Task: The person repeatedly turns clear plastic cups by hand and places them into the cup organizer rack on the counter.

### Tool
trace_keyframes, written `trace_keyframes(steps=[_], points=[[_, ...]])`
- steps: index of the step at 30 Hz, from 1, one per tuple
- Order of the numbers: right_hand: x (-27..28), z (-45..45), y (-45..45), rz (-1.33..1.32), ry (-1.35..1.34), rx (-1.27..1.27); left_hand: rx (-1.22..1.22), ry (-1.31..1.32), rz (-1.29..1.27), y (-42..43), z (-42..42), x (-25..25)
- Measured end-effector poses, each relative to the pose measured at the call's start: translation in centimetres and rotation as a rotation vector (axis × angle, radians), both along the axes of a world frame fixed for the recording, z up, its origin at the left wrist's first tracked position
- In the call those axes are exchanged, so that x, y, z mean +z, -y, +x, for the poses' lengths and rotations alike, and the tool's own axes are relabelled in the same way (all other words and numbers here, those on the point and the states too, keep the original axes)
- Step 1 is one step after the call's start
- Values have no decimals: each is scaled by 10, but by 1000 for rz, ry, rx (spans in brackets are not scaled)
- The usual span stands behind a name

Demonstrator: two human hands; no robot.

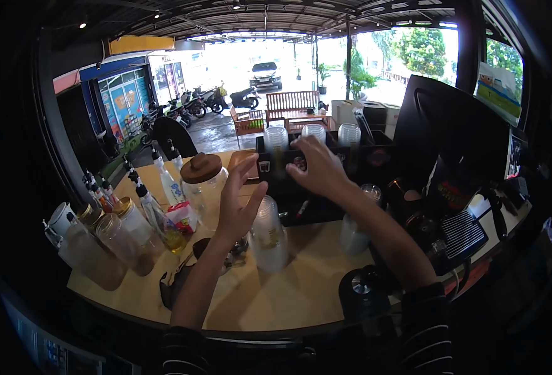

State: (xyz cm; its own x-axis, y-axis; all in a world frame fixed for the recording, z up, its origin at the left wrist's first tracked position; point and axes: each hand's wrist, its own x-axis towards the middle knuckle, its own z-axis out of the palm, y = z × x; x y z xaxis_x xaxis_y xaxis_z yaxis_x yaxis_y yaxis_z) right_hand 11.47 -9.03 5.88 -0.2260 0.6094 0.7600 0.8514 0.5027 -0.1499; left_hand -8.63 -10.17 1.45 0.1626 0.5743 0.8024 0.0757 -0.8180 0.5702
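Note:
My left hand (240, 203) is raised over the counter with its thumb and fingers apart and nothing between them. Just right of it stands a tall stack of clear plastic cups (268, 240). My right hand (316, 165) reaches further forward, fingers spread, in front of a black organizer box (363, 164). Cup stacks stand in that box: one at its left (276, 139), one behind my right fingertips (314, 132) and one at its right (349, 134). Another clear cup stack (354, 236) is partly hidden behind my right forearm.
Left on the wooden counter (238, 306) are a jar with a wooden lid (204, 194), pump bottles (166, 178) and several more jars (138, 228). A black round device (364, 290) sits near the front edge. Dark equipment with a slatted tray (458, 236) occupies the right.

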Motion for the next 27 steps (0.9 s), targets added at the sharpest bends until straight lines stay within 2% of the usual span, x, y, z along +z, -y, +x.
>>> trace_keyframes(steps=[2, 4, 5, 6, 9, 10, 12, 14, 17, 20, 24, 27], points=[[-21, -14, 23, -161, -103, 189, 30, 33, -59, 14, -21, -19], [-51, -26, 33, -238, -150, 260, 172, -154, -37, 17, -42, -44], [-60, -29, 41, -473, -243, 298, 171, -243, -62, 14, -53, -58], [-73, -33, 45, -487, -244, 299, 172, -244, -77, 15, -59, -69], [-112, -45, 39, -698, -486, 378, -37, -263, -318, 20, -65, -92], [-122, -51, 36, -704, -486, 377, -38, -262, -324, 21, -63, -97], [-141, -64, 34, -510, -562, 540, -77, -327, -358, 23, -55, -111], [-151, -70, 34, -508, -559, 481, -118, -289, -361, 19, -42, -127], [-157, -73, 39, -540, -585, 432, 34, -198, -269, 11, -29, -149], [-159, -71, 49, -543, -643, 417, 63, -263, -329, 27, -25, -135], [-158, -74, 60, -525, -689, 350, 69, -193, -244, 23, -22, -143], [-164, -77, 62, -480, -711, 318, 35, -218, -283, 26, -21, -140]])
